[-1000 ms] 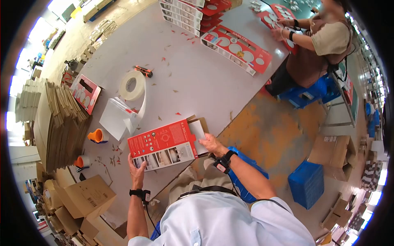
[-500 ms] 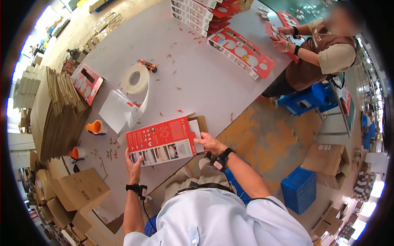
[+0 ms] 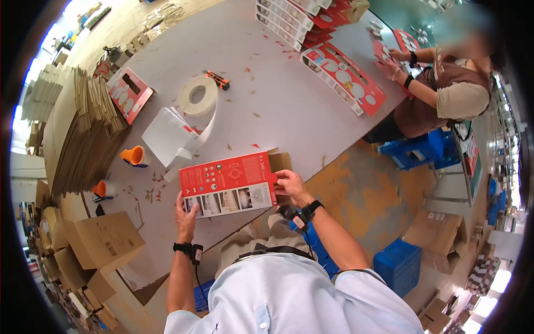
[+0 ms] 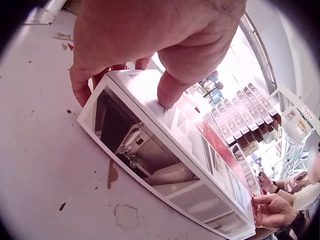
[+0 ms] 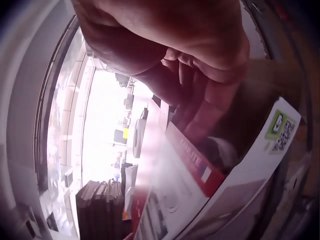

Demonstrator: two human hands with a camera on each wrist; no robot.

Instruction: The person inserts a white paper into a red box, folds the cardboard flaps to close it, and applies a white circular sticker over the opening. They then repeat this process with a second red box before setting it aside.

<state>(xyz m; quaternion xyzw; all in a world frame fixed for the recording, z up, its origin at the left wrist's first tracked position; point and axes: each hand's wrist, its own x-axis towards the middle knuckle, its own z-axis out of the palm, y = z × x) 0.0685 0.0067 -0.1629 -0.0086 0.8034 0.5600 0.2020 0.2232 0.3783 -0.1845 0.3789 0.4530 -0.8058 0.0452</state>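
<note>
A red and white printed carton [image 3: 225, 170] lies near the table's front edge, its photo-strip side toward me. My left hand [image 3: 186, 216] grips its left end, thumb on the printed side and fingers round the corner, as the left wrist view shows. At the right end, which stands open with a brown inner flap [image 3: 280, 161] sticking out, my right hand [image 3: 293, 187] pinches a small red flap [image 5: 197, 162]. In the right wrist view its fingers reach into the opening, where the carton's contents are mostly hidden.
Behind the carton lie a tape roll [image 3: 198, 96], an orange cutter [image 3: 217, 80] and white sheets [image 3: 168, 135]. Orange-and-white cups [image 3: 134, 156] and stacked brown cardboard [image 3: 86, 133] are at left. Red cartons [image 3: 345, 78] stand at the back; another person [image 3: 445, 106] works at right.
The white piece that stuck out of the carton's right end is no longer visible there. My right hand has shifted to the flap at the opening. The view has turned slightly.
</note>
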